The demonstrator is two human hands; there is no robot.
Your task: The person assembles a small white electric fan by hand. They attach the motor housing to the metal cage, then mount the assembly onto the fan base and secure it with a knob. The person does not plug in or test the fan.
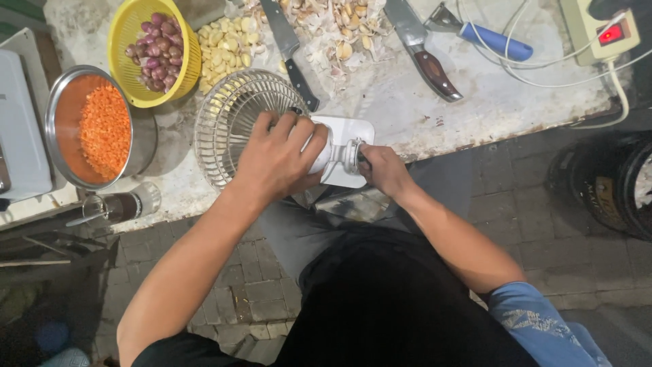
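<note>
Here we see a small white table fan [324, 153] lying at the centre of the frame, on the near edge of the worn table [475, 102]. Its round wire cage [234, 126] faces the upper left and its flat white base [350, 136] points to the right. The left hand [278, 158] is wrapped tightly around the white motor housing behind the cage. The right hand [384, 170] pinches the metal neck joint beside the base, fingers closed on it. Peeled garlic cloves [227, 47] lie just above the cage, with a yellow colander of shallots [156, 51] in the upper left.
</note>
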